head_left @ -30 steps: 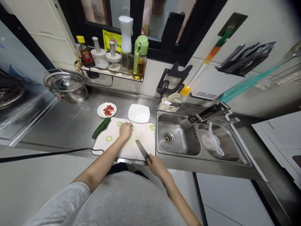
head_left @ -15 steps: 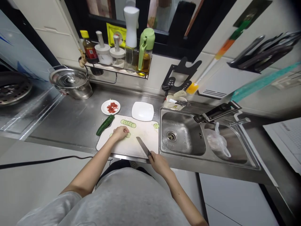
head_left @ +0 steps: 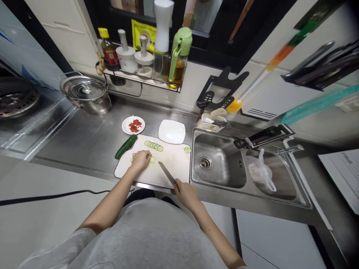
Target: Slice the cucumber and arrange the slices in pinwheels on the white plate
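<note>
While our right hand [head_left: 185,192] grips the knife [head_left: 167,173], our left hand [head_left: 140,159] curls beside a loose slice [head_left: 153,160], its hold unclear; we have one row of slices [head_left: 154,146] laid out, but the cucumber [head_left: 126,147] at the board's [head_left: 151,176] left edge looks uncut.

Fairly bright, soft light reaches the middle of the view, seemingly from above: the cutting board [head_left: 175,160] at 6 o'clock turns nearly white, while the knife [head_left: 167,173] looks dull grey and the cucumber slices [head_left: 154,145] lack fine detail. Pale sheen lies on the steel counter [head_left: 75,138] at 9 o'clock; highlights mark the sink [head_left: 224,166] at 4. The stove [head_left: 17,101] at 9 is dim. Wide-angle distortion stretches the knife rack [head_left: 328,65] towards 2 o'clock, where the brush handle [head_left: 280,58] blurs and the corner fades to black.
</note>
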Motion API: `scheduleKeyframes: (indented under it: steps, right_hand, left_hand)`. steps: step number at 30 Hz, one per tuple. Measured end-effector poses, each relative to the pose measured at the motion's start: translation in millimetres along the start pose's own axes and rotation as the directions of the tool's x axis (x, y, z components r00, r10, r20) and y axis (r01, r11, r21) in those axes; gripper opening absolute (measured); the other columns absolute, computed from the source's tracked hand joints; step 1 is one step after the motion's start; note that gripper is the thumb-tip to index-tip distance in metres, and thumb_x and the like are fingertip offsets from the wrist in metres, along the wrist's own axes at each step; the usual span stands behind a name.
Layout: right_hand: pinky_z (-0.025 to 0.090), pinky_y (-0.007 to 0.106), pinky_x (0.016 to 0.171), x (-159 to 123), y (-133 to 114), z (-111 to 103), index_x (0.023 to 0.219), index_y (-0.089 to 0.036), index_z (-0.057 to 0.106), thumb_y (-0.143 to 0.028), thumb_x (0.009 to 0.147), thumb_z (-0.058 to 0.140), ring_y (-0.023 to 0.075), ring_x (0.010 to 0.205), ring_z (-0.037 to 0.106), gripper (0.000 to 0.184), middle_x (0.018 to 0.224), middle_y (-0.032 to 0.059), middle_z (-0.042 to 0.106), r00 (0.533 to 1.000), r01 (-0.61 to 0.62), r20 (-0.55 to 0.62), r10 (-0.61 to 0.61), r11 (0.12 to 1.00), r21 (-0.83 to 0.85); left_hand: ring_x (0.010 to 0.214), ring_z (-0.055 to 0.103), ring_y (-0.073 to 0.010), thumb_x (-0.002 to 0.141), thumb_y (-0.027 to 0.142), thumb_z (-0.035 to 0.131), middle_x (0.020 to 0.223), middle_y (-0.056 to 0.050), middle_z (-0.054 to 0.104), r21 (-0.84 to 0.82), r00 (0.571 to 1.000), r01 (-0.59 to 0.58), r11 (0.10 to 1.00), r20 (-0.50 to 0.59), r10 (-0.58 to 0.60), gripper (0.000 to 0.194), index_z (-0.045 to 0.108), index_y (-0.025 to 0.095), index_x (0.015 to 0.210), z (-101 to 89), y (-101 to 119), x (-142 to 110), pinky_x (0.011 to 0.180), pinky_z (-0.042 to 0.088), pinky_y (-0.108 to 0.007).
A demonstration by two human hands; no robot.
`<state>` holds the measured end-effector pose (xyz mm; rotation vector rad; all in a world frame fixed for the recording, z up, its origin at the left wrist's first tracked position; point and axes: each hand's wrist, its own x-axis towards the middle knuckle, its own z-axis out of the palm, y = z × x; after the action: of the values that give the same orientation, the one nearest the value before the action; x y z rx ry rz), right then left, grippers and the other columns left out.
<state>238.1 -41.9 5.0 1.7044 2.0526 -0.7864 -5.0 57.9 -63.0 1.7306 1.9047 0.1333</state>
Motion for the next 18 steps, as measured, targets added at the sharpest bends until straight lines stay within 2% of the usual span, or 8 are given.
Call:
scheduleKeyframes:
  steps: [7,11,18]
  right_hand:
    - [0.037,0.028,0.07,6.1,-11.6,9.6,0.111,-0.021,0.054,-0.028,0.098,0.032,0.0229,0.089,0.066,0.027,0.095,0.0106,0.071,0.999,0.048,-0.002,-0.048,0.998,-0.04]
    - [0.039,0.03,0.072,10.4,-18.3,10.3,0.11,-0.02,0.055,-0.027,0.098,0.031,0.0241,0.09,0.067,0.028,0.093,0.0119,0.071,1.0,0.021,-0.017,-0.022,0.998,-0.057]
    - [0.041,0.032,0.073,15.1,-21.6,4.3,0.112,-0.02,0.053,-0.025,0.098,0.03,0.0257,0.092,0.067,0.027,0.094,0.0134,0.07,0.999,0.027,0.03,-0.025,0.998,-0.058]
  left_hand:
    - [0.102,0.058,-0.0253,0.082,0.02,0.05,0.101,-0.006,0.068,-0.02,1.0,0.017,1.0,-0.018,-0.018,0.022,0.066,0.025,0.096,10.5,0.1,-7.7,0.09,0.036,-0.042]
    - [0.102,0.058,-0.025,0.081,0.019,0.051,0.101,-0.005,0.068,-0.029,0.999,0.021,0.999,-0.026,-0.022,0.024,0.065,0.026,0.099,9.9,1.0,-8.1,0.09,0.035,-0.042]
    - [0.102,0.057,-0.0255,0.081,0.02,0.051,0.101,-0.005,0.069,-0.048,1.0,0.019,0.999,-0.016,-0.02,0.027,0.065,0.028,0.102,7.0,1.2,-8.3,0.089,0.034,-0.042]
